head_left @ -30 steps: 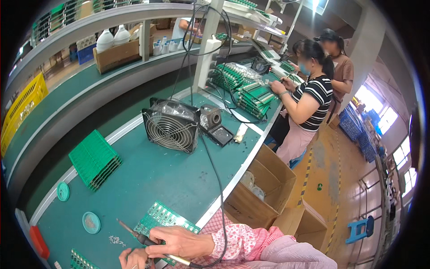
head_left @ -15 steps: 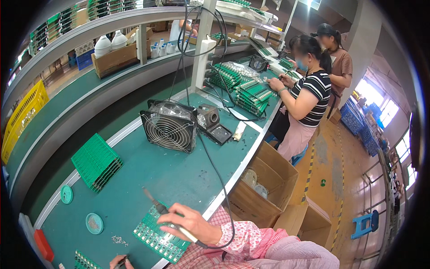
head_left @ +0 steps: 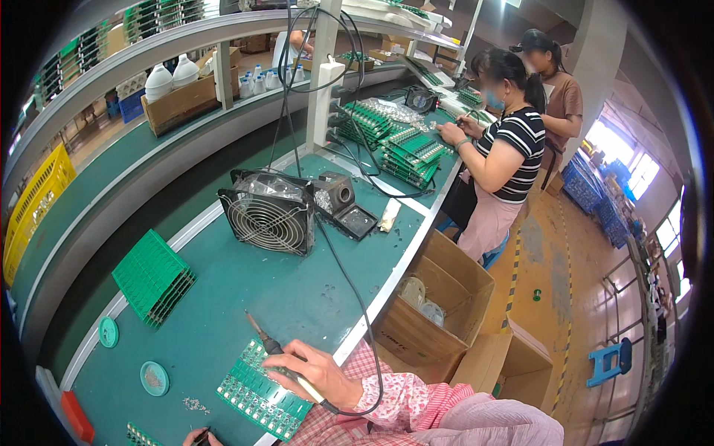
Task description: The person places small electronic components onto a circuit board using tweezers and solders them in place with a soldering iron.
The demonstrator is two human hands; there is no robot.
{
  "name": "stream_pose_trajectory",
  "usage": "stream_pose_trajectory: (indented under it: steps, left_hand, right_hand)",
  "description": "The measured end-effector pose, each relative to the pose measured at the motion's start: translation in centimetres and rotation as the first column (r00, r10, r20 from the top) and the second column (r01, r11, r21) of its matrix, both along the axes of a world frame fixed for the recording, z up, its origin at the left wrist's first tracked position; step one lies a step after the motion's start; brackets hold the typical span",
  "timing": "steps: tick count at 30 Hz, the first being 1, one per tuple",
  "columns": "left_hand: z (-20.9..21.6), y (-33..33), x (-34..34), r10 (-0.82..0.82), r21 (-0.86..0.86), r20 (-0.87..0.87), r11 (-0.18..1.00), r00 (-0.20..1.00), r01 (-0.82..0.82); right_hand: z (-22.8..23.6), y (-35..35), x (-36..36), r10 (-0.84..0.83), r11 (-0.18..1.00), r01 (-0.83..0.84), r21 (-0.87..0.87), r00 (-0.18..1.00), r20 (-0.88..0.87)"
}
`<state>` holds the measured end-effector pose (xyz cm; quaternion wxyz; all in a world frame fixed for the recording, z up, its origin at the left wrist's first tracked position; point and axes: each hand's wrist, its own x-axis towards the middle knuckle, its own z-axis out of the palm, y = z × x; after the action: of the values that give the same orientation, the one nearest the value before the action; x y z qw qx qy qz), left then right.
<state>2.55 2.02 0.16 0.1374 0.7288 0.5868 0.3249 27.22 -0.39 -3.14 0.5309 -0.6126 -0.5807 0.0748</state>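
My right hand (head_left: 318, 374) is closed around a soldering iron (head_left: 299, 381), its bare tip pointing up and away to the left. Beneath that hand lies a green circuit board panel (head_left: 256, 390) with rows of small white parts, near the bench's front edge. The tip hangs past the panel's far edge; whether it touches anything cannot be told. At the lower rim my left hand (head_left: 195, 436), mostly cut off, has its fingers closed on a dark slim tool (head_left: 201, 438). Beside it are a scatter of tiny parts (head_left: 195, 405) and another populated board (head_left: 141, 435).
A stack of green boards (head_left: 152, 275), two small turquoise dishes (head_left: 155, 378) (head_left: 108, 332) and a red block (head_left: 77, 416) are on the left. A fan (head_left: 269, 215) and an iron stand (head_left: 346, 204) stand farther off. The iron's cable (head_left: 349, 279) crosses the bench. Two people work beyond.
The view has shifted slightly, moving the bench things left in the picture. My right hand and the soldering iron have moved a little right over the panel. Both hands keep their hold.
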Motion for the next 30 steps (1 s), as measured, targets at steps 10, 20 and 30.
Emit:
stream_pose_trajectory:
  steps: [10,20,30]
  left_hand:
    - [-0.3,-0.2,0.1,0.013,0.011,0.07,1.0,0.997,-0.014]
    - [-0.3,-0.2,0.0,0.011,0.008,0.111,1.0,0.994,-0.012]
    - [0.0,-0.3,0.1,0.011,0.025,0.088,1.0,0.996,-0.013]
  right_hand:
    - [-0.3,-0.1,0.1,-0.04,0.999,0.039,0.03,0.999,0.018]
    - [1.9,-2.4,2.3,-0.108,0.93,0.094,0.354,0.994,0.02]
    - [5.9,-0.9,15.7,-0.439,0.782,0.558,0.278,0.81,-0.389]
